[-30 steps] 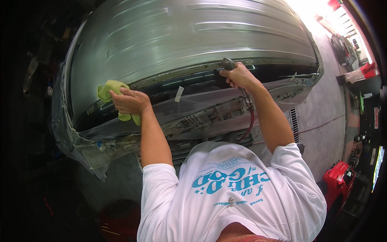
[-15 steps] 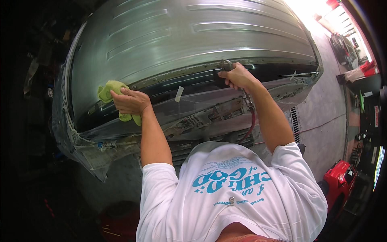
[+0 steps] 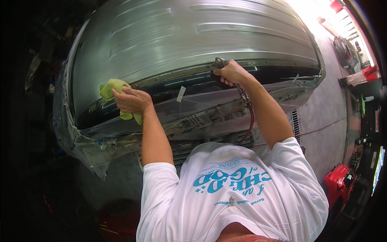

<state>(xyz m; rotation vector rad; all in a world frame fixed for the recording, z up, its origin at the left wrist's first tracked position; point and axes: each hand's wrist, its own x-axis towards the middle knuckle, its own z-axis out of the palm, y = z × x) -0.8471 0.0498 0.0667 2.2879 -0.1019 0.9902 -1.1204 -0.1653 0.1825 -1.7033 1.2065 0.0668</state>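
Note:
A yellow-green cloth (image 3: 113, 85) is bunched in my left hand (image 3: 133, 99), at the left part of the vehicle roof's near edge. Part of the cloth hangs below that hand. My right hand (image 3: 234, 74) is wrapped round an air blow gun (image 3: 220, 62), a metal tool whose head shows just past the fingers, over the roof's edge trim. From the tool's lower end a red hose (image 3: 252, 121) runs down toward my body. Beyond both hands spreads the silvery ribbed roof (image 3: 181, 38). Dark glass (image 3: 193, 82) lies below its edge, with a strip of tape (image 3: 181, 94) on it.
Clear plastic sheeting and masking paper (image 3: 201, 119) cover the vehicle below the glass. To the right is a grey floor (image 3: 318, 105) with a drain grate (image 3: 296, 123). A red car (image 3: 339, 183) stands at lower right, a dark car (image 3: 346, 50) at upper right.
My right hand has shifted slightly left along the roof edge, and the blow gun's head is turned more to the left. The left hand and cloth have hardly moved.

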